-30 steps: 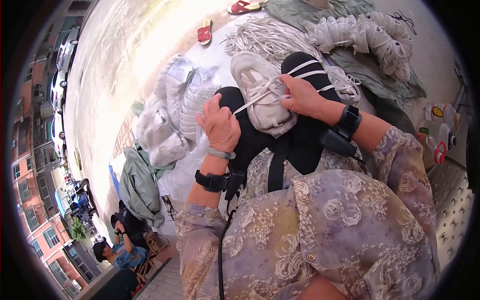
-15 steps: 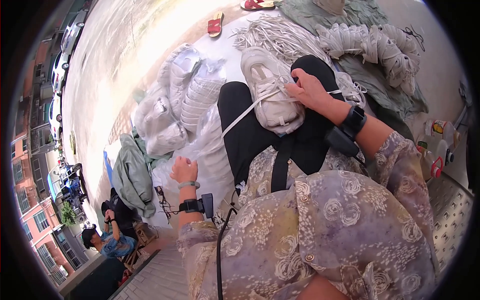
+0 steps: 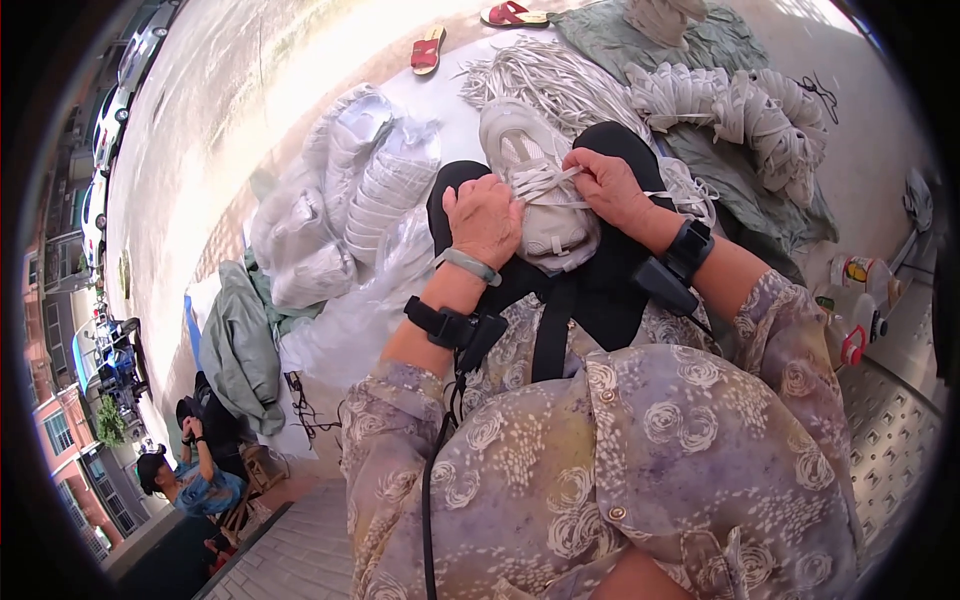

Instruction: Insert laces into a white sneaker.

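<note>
A white lace-up sneaker (image 3: 552,243) rests between my thighs, its heel end toward me. My right hand (image 3: 615,192) is at the shoe's right side, thumb and fingers pinched on a white shoelace (image 3: 545,184). On the shoe's left edge sits my left hand (image 3: 483,222), its fingers curled closed by the lacing; the lace end seems to run into it, though the fingertips are partly hidden. Strands of lace cross over the tongue.
Beyond the shoe lies a heap of loose white laces (image 3: 540,85). Bundled white shoe parts (image 3: 740,110) lie on green cloth at right, plastic-wrapped ones (image 3: 385,190) at left. Red sandals (image 3: 428,52) are farther off, bottles (image 3: 850,300) at right. Another person (image 3: 200,485) sits at lower left.
My left hand has come from the lower left up to the shoe's left side and closed there. The lace that trailed left no longer stretches out. My right hand stays at the lacing.
</note>
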Demonstrator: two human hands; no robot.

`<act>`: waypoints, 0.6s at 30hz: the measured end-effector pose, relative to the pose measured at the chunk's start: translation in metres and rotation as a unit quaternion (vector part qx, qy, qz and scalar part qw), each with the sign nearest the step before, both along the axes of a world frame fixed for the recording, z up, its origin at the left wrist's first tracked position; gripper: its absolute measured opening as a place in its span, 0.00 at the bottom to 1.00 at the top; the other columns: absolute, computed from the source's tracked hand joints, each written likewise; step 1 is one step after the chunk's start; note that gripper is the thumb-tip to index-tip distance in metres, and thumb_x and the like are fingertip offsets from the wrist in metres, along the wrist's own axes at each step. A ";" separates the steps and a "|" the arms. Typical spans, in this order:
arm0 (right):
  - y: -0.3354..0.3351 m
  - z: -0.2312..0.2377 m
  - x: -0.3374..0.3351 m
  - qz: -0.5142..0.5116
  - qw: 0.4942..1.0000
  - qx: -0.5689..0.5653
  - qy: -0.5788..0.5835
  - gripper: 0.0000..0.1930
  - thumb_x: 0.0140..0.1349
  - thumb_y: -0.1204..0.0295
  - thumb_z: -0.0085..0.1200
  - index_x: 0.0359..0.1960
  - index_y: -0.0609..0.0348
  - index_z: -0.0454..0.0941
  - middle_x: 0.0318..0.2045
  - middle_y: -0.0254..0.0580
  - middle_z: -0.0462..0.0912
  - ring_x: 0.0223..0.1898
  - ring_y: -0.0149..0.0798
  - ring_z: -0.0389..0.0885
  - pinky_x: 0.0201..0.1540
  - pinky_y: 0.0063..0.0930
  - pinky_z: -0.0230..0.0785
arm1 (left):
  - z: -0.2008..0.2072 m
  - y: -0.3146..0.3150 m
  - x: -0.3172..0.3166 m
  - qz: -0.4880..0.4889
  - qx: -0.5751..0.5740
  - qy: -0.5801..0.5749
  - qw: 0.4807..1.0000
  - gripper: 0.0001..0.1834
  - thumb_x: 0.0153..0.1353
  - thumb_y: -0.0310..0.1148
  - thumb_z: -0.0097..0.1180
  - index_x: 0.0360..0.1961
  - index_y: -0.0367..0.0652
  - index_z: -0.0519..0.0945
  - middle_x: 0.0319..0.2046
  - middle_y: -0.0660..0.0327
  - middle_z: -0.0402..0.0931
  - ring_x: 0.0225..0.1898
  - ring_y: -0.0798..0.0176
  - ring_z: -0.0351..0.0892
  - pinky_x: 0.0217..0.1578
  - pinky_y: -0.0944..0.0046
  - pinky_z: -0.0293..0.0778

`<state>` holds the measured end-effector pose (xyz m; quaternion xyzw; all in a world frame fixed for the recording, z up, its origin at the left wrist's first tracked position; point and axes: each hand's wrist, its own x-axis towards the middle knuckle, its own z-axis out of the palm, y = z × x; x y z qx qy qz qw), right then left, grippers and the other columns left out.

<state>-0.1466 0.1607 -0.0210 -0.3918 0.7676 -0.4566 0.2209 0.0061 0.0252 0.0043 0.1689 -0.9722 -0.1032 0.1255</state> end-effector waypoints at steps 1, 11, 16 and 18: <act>0.002 0.004 -0.001 0.029 0.999 0.009 -0.011 0.11 0.49 0.74 0.43 0.34 0.57 0.74 0.23 0.50 0.76 0.28 0.48 0.76 0.33 0.32 0.67 | 0.000 0.000 -0.001 -0.012 0.034 0.006 0.999 0.11 0.51 0.39 0.52 0.22 0.41 0.74 0.27 0.57 0.71 0.33 0.50 0.70 0.36 0.53 0.63; 0.002 0.002 -0.006 0.097 0.993 0.028 -0.056 0.11 0.47 0.75 0.46 0.35 0.57 0.74 0.17 0.40 0.72 0.22 0.40 0.73 0.31 0.31 0.66 | 0.037 -0.008 0.077 0.005 0.221 -0.058 0.974 0.07 0.54 0.29 0.48 0.22 0.39 0.69 0.22 0.53 0.68 0.26 0.47 0.69 0.25 0.54 0.63; 0.002 0.003 -0.010 0.129 0.990 0.017 -0.052 0.11 0.47 0.75 0.47 0.35 0.56 0.75 0.19 0.38 0.72 0.23 0.38 0.72 0.31 0.28 0.66 | 0.040 -0.004 0.099 0.028 0.320 -0.056 0.945 0.08 0.54 0.27 0.48 0.20 0.38 0.68 0.17 0.53 0.65 0.21 0.49 0.67 0.24 0.57 0.62; 0.008 0.011 -0.017 0.128 0.991 -0.017 -0.030 0.11 0.49 0.75 0.48 0.36 0.56 0.75 0.22 0.39 0.73 0.24 0.38 0.73 0.31 0.28 0.66 | 0.038 -0.001 0.097 0.033 0.333 -0.045 0.941 0.09 0.54 0.27 0.48 0.19 0.38 0.67 0.16 0.54 0.64 0.20 0.50 0.66 0.23 0.58 0.62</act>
